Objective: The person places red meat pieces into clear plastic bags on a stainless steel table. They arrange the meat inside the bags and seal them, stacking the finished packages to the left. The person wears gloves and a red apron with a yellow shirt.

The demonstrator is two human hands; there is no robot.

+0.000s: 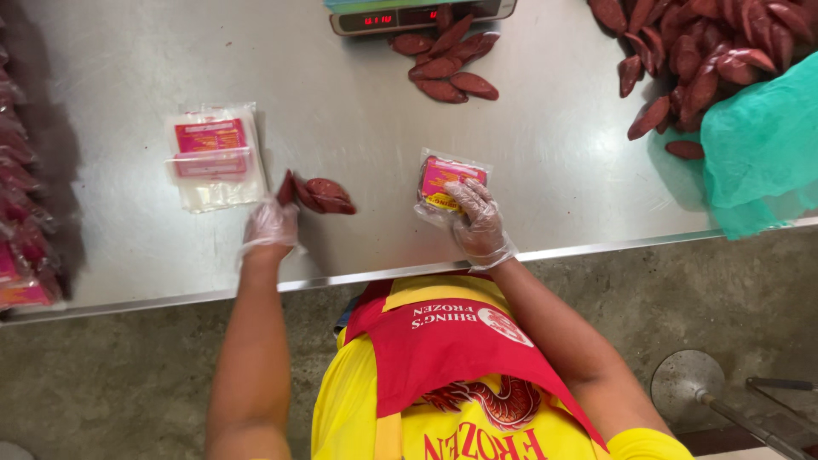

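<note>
I stand at a steel table (358,136), both hands in thin clear gloves. My left hand (271,225) is closed around a few dark red sausage pieces (319,195) that rest on the table. My right hand (477,223) holds the near end of a clear plastic pouch (447,177) with a pink and yellow label; something dark red shows inside it. A stack of empty labelled pouches (213,155) lies to the left of my left hand.
A digital scale (409,15) stands at the far edge with several sausage pieces (445,64) before it. A large heap of sausages (699,51) fills the far right beside a green net cloth (758,145). Packed pouches (21,213) line the left edge.
</note>
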